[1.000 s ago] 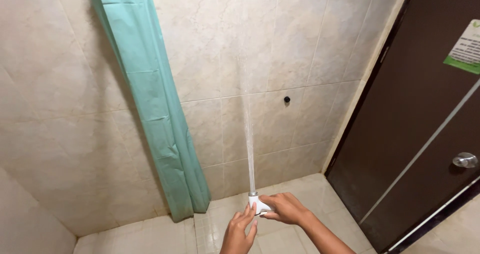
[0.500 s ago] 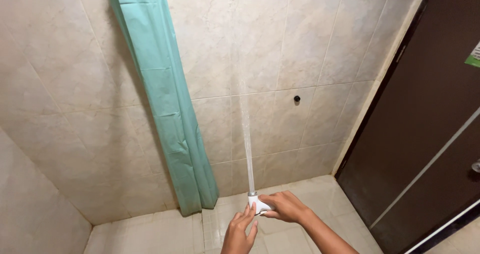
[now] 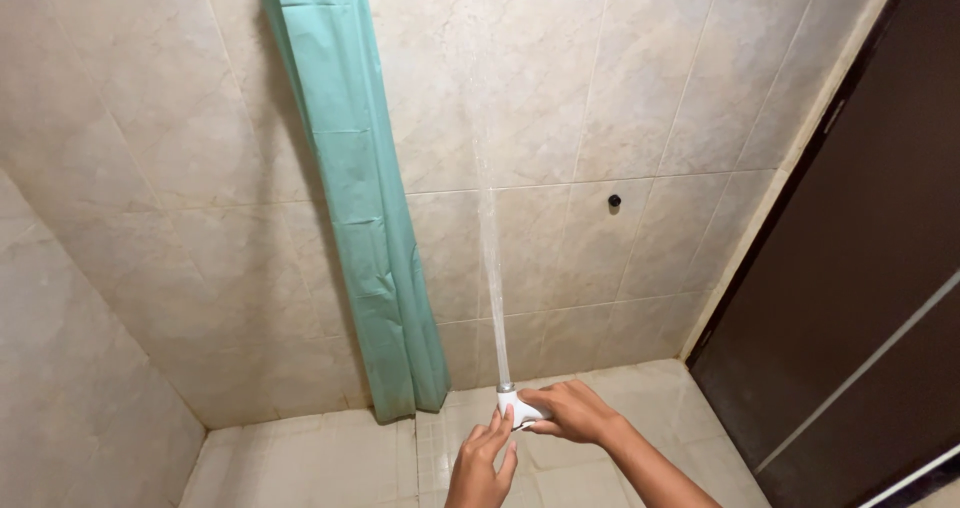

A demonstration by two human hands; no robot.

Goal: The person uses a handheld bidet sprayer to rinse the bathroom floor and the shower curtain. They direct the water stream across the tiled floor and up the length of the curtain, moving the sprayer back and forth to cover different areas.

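Observation:
My right hand (image 3: 572,413) grips a small white spray nozzle (image 3: 515,405) low in the view. A thin jet of water (image 3: 490,238) shoots from it up along the beige tiled wall (image 3: 620,98). My left hand (image 3: 480,463) is just below the nozzle, fingers apart and reaching up, its fingertips close to the nozzle; contact is unclear.
A teal shower curtain (image 3: 360,198), bunched up, hangs down the wall to the floor left of the jet. A dark brown door (image 3: 860,268) fills the right side. A small dark hole (image 3: 614,201) sits in the wall. Beige floor tiles (image 3: 300,463) lie below.
The view has swung to the left, so the door takes up less of the right side. Both hands and the water jet keep the same pose.

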